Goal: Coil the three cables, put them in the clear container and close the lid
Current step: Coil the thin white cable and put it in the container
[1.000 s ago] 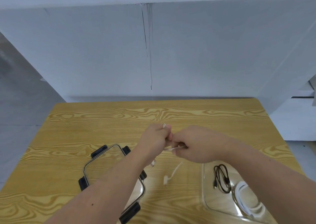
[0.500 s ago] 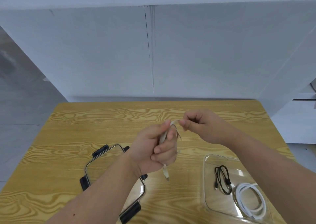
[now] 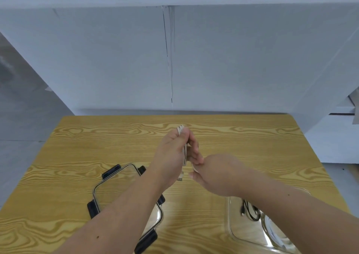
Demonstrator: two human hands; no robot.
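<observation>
My left hand (image 3: 174,154) is raised over the middle of the table and shut on a white cable (image 3: 184,152) wound into loops around its fingers. The cable's plug end (image 3: 180,176) hangs just below the hand. My right hand (image 3: 215,174) sits lower and to the right, pinching the cable's loose strand at the left hand's fingertips. The clear container (image 3: 231,224) lies at the right front, with a coiled black cable (image 3: 250,212) inside and a white cable (image 3: 272,232) partly hidden by my right forearm. The clear lid (image 3: 116,178) with black clips lies at the left front, under my left forearm.
The wooden table (image 3: 97,149) stands against a pale wall. Its far half holds nothing but bare wood. A white ledge sits beyond the right edge.
My right hand has swung from above the left hand down to below and right of it, carrying the strand around. More loops now sit on the left hand's fingers.
</observation>
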